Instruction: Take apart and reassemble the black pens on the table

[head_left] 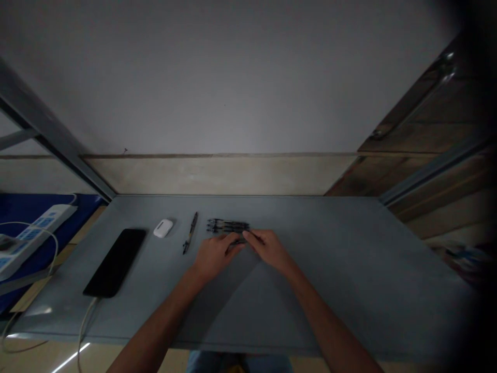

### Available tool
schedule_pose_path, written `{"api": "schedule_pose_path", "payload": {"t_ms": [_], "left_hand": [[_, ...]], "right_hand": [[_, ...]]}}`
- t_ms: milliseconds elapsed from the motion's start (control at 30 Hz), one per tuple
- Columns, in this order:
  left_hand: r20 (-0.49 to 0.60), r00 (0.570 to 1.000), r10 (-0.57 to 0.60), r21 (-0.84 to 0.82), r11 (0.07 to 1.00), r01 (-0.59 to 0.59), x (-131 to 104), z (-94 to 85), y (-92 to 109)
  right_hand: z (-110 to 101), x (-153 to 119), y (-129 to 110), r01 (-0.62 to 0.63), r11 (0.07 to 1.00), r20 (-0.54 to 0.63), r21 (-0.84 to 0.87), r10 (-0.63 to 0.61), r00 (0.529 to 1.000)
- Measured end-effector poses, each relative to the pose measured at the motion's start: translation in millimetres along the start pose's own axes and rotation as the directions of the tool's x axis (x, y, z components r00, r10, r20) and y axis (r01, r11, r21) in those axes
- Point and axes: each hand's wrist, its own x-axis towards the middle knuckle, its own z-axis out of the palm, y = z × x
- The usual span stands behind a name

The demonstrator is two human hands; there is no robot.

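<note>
Side by side on the grey table (334, 269) lie several dark pens (227, 225), all pointing left to right. Just on the near side of them, my left hand (215, 254) and my right hand (269, 248) meet with fingertips almost together. Both hands pinch one more dark pen (238, 241), mostly covered by my fingers. Another pen (190, 233) lies apart to the left, roughly upright in the view.
A white earbud case (163, 228) and a black phone (116, 264) with a charging cable (86, 324) are on the table's left. Beyond that edge sits a white power strip (34, 235). A wall (225, 103) stands behind; metal posts (81, 166) rise at both sides.
</note>
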Motion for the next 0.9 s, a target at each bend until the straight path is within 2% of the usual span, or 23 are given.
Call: {"api": "schedule_pose_path", "payload": {"t_ms": [100,300,533,767,900], "left_hand": [[-0.007,1.000,0.022,-0.004,1.000,-0.022,-0.1,-0.9,0.0],[-0.013,1.000,-0.028,0.011,1.000,0.028,1.3,-3.1,-1.2],[-0.002,1.000,0.029,-0.006,1.000,-0.029,-0.4,-1.0,-1.0],[-0.010,1.000,-0.023,0.011,1.000,0.023,0.5,-1.8,-1.1],[-0.001,1.000,-0.004,-0.004,1.000,0.004,0.8,-0.4,-1.5]], "right_hand": [[1.1,-0.3,-0.8,-0.039,0.999,-0.014,0.018,0.040,0.999],[-0.8,-0.1,-9.1,0.081,0.994,-0.038,0.077,-0.078,0.996],[2.4,0.4,-0.3,-0.040,0.999,-0.017,0.009,0.041,0.999],[1.0,-0.3,-8.8,0.070,0.994,-0.039,0.085,-0.067,0.997],[1.3,0.3,-5.2,-0.001,1.000,-0.022,0.015,0.001,1.000]]}}
